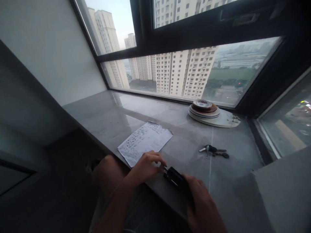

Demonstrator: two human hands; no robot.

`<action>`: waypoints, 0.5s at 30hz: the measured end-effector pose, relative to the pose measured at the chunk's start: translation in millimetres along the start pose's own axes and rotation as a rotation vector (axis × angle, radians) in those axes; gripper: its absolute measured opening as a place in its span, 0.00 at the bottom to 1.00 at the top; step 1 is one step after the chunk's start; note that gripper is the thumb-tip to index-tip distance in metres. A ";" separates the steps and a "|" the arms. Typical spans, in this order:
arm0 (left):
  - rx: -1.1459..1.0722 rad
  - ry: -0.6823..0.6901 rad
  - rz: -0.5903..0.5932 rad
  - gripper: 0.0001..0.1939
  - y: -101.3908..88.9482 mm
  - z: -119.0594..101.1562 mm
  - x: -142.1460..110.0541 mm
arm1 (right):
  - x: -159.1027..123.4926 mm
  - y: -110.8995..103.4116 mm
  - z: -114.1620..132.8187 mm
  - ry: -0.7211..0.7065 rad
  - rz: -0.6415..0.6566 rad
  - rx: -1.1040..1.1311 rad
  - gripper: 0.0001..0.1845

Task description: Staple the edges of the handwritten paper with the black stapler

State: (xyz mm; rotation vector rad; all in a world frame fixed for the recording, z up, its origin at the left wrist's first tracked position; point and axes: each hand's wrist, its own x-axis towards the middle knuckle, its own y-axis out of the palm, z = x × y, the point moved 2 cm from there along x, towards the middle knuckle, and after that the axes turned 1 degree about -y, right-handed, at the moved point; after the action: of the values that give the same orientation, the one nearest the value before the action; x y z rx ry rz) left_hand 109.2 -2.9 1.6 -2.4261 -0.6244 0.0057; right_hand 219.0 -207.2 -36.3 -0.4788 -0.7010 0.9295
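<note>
My left hand (148, 163) is closed, thumb and fingertips pinched at a small thin tip (166, 168) beside the near end of a black case (176, 176). What that tip belongs to is too small to make out. My right hand (200, 194) wraps around the other end of the black case, which looks long and dark with a glossy light streak along its lower edge. Part of the case is hidden by the right fingers and shadow. Just beyond my left hand lies a creased sheet of paper (148, 139) covered in handwriting.
A bunch of keys (212, 149) lies to the right on the grey stone sill (102, 113). Farther back, stacked plates (204, 110) rest on an oval board (229, 119) by the window frame. The sill's front edge runs above my legs (109, 174).
</note>
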 end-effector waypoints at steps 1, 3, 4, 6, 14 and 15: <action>0.008 0.007 -0.004 0.09 0.2 0.2 0.5 | -0.4 0.5 -0.9 -0.002 -0.006 0.001 0.36; 0.018 0.014 -0.010 0.08 0.4 0.8 1.5 | -0.7 1.3 -2.3 -0.003 -0.013 0.003 0.36; 0.020 0.020 -0.012 0.07 0.3 1.1 1.8 | -0.7 1.4 -2.7 -0.005 -0.013 0.004 0.35; 0.013 0.044 -0.020 0.06 -0.6 1.7 2.1 | -0.4 0.9 -3.0 -0.007 -0.011 0.001 0.35; -0.043 0.121 -0.016 0.05 -1.8 4.2 -0.3 | 1.4 -2.6 -1.5 -0.005 0.032 -0.043 0.35; -0.052 0.125 -0.009 0.04 -0.7 4.2 -0.3 | 1.3 -2.4 -1.4 0.000 0.028 -0.036 0.35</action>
State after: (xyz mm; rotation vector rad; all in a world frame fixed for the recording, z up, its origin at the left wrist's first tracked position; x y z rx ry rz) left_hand 108.0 -0.1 -1.4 -2.4520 -0.5850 -0.1662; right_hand 221.9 -207.5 -35.3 -0.5215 -0.7130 0.9442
